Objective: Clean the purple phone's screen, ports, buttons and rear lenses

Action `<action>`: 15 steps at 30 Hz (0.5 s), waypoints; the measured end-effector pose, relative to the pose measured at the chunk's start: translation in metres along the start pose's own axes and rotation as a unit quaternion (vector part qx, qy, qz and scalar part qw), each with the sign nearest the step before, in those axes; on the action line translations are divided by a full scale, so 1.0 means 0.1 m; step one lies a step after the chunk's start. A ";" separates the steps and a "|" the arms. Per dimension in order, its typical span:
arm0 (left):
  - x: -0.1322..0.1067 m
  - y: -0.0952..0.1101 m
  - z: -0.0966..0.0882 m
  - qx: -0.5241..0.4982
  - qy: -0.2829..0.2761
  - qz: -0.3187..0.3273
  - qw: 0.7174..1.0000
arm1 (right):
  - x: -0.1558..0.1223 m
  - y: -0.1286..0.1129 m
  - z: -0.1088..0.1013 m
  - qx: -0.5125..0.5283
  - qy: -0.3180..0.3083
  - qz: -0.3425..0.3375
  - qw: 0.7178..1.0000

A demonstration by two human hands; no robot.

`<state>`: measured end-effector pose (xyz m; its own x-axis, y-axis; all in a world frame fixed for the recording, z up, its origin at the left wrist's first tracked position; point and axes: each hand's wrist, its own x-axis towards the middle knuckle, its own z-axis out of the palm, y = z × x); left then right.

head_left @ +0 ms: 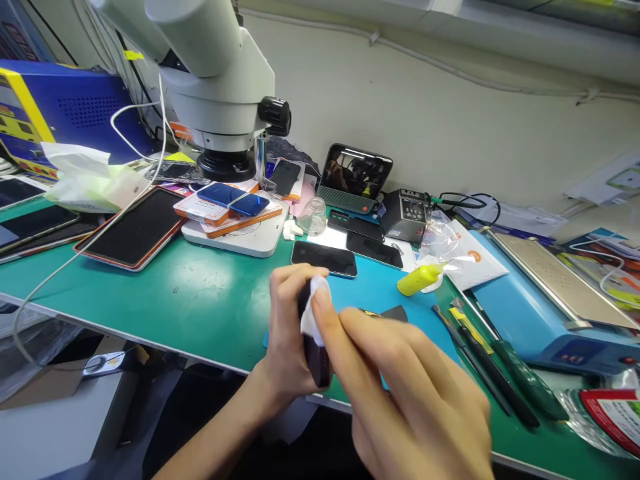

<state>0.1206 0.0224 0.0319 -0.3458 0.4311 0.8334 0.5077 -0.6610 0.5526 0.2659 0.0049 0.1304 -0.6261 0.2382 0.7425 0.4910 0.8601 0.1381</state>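
Note:
My left hand (285, 333) grips a dark phone (318, 360) held on edge above the front of the green bench. My right hand (400, 380) is blurred by motion and presses a small white wipe (314, 307) against the phone with its fingers pinched. Both hands hover over a blue work mat (375, 287). A yellow squeeze bottle (417, 279) lies on its side just beyond my right hand.
A white microscope (215, 73) stands at the back left over a base with stacked phones (235, 203). Two dark phones (324, 258) lie flat behind my hands. A tablet (133, 228) lies left. Tools (480, 353) and a blue heating plate (545, 313) lie right.

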 end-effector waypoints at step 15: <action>0.01 0.01 0.04 -0.036 0.008 0.013 0.999 | -0.20 -0.15 0.16 -0.020 0.096 0.046 0.994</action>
<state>0.1237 0.0249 0.0334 -0.3461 0.4033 0.8471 0.4581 -0.7153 0.5278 0.2617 -0.0061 0.1029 -0.4525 0.2212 0.8639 0.5664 0.8195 0.0869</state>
